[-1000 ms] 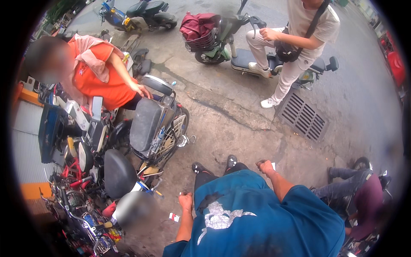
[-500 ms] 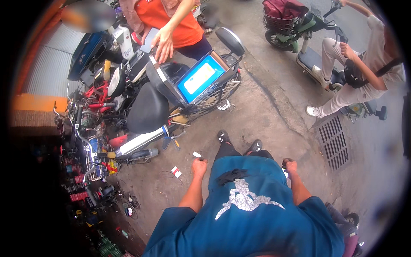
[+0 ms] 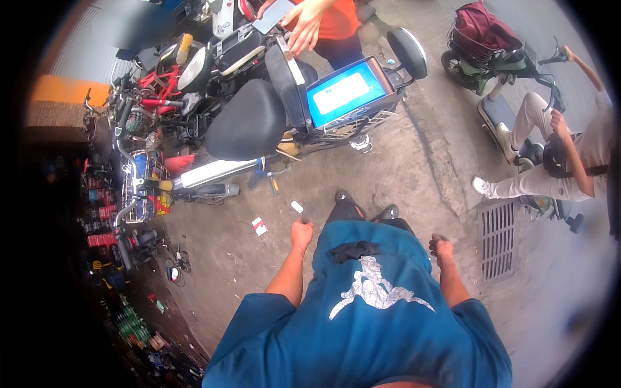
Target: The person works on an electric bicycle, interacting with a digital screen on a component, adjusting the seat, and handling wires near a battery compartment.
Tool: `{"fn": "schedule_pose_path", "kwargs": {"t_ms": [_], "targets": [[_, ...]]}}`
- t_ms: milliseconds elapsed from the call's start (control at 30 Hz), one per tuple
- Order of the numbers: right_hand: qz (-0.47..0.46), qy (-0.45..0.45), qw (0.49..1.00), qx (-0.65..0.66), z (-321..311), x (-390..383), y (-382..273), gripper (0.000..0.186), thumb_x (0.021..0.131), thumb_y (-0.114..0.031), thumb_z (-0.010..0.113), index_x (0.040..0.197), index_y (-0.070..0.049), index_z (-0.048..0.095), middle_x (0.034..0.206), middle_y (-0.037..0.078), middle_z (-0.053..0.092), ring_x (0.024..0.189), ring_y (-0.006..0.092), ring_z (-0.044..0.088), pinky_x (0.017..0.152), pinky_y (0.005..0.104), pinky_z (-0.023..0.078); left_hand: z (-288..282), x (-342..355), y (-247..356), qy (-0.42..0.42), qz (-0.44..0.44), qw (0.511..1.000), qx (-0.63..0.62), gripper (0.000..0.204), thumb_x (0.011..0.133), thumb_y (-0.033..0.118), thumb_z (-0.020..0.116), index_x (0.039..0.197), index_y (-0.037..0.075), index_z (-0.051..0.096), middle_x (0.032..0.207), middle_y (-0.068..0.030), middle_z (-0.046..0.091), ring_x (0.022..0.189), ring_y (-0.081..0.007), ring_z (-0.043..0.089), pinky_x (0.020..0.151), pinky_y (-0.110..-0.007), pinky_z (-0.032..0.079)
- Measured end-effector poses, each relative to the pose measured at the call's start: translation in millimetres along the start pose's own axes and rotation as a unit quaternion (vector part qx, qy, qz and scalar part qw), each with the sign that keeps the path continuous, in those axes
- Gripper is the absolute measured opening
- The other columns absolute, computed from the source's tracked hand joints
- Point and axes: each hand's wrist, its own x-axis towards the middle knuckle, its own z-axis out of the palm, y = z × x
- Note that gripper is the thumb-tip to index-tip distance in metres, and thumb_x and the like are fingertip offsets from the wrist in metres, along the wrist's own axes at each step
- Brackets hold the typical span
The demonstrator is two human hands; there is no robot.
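Observation:
My left hand hangs beside the teal shirt, its fingers curled closed. Just beyond it a small white rectangular piece appears to lie on the ground, apart from the fingers. On the other side, my right hand is low and closed too; its fingertips look dark. What either hand holds, if anything, is hidden. Ahead stands an electric scooter with a black seat and a blue-and-white box in its rear rack. A red-and-white packet lies left of my left hand.
At the scooter's far side, a person in orange holds a phone. To the right another person straddles a scooter with a maroon bag in its basket. A drain grate is set in the ground. Parked bikes crowd the left.
My view has shifted, so the scooter sits higher and further right. The white piece now shows apart from my left hand. A white patch seen beside my right hand no longer shows.

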Motion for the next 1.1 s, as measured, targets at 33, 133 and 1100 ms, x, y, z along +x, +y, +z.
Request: {"fn": "schedule_pose_path", "kwargs": {"t_ms": [33, 133, 1100], "targets": [[-0.003, -0.003, 1.000, -0.004, 5.3, -3.7, -7.6, 0.043, 0.084, -0.032, 0.061, 0.115, -0.002, 0.058, 0.098, 0.012, 0.064, 0.086, 0.0239, 0.060, 0.072, 0.0385, 0.048, -2.3, 4.5, -1.5, 0.014, 0.003, 1.000, -0.006, 0.021, 0.072, 0.020, 0.064, 0.085, 0.004, 0.069, 0.080, -0.0187, 0.068, 0.080, -0.0341, 0.066, 0.072, -0.039, 0.050], [-0.012, 0.006, 1.000, -0.006, 19.3, -8.8, -27.3, 0.044, 0.084, -0.032, 0.061, 0.117, -0.002, 0.057, 0.099, 0.012, 0.064, 0.088, 0.0240, 0.060, 0.074, 0.0384, 0.048, -15.0, 14.6, 4.8, 0.031, 0.014, 0.998, -0.044, 0.023, 0.072, 0.019, 0.064, 0.087, 0.002, 0.068, 0.081, -0.0191, 0.068, 0.080, -0.0330, 0.067, 0.072, -0.038, 0.050], [-0.331, -0.189, 0.890, 0.251, 211.7, -31.3, -364.3, 0.077, 0.087, -0.057, 0.055, 0.132, 0.005, 0.042, 0.133, 0.023, 0.045, 0.122, 0.0315, 0.046, 0.096, 0.0453, 0.042, -178.6, 106.4, 188.4, 0.208, 0.255, 0.927, -0.178, 0.018, 0.081, 0.006, 0.064, 0.097, -0.002, 0.061, 0.095, -0.0095, 0.059, 0.081, -0.0192, 0.059, 0.074, -0.032, 0.048]]}}
